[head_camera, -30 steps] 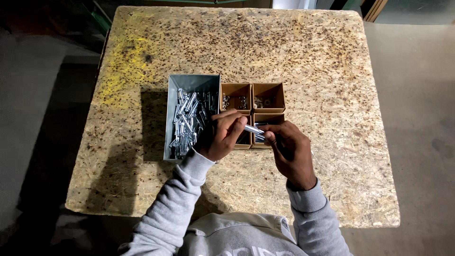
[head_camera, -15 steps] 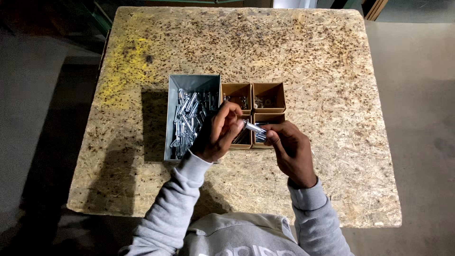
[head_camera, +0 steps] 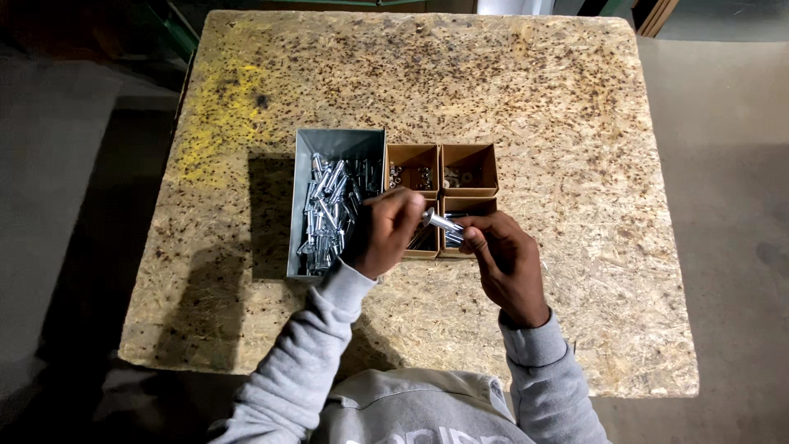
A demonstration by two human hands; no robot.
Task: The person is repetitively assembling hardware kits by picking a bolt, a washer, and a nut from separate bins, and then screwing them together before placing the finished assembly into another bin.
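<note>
Both hands pinch one shiny silver steel bolt (head_camera: 441, 221) over the small brown cardboard trays (head_camera: 442, 169): left hand (head_camera: 385, 233) at its head, right hand (head_camera: 499, 261) at the tip. Fumble it and it probably drops into the wrong tray.

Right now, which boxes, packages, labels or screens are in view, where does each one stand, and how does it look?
Grey metal bin: on the table, left of the cardboard boxes; long, rectangular, open, full of shiny bolts.
Cardboard boxes: right beside the bin; four small brown open compartments in a square; the far two hold small metal parts.
Labels, signs, screens: none visible on the table.
</note>
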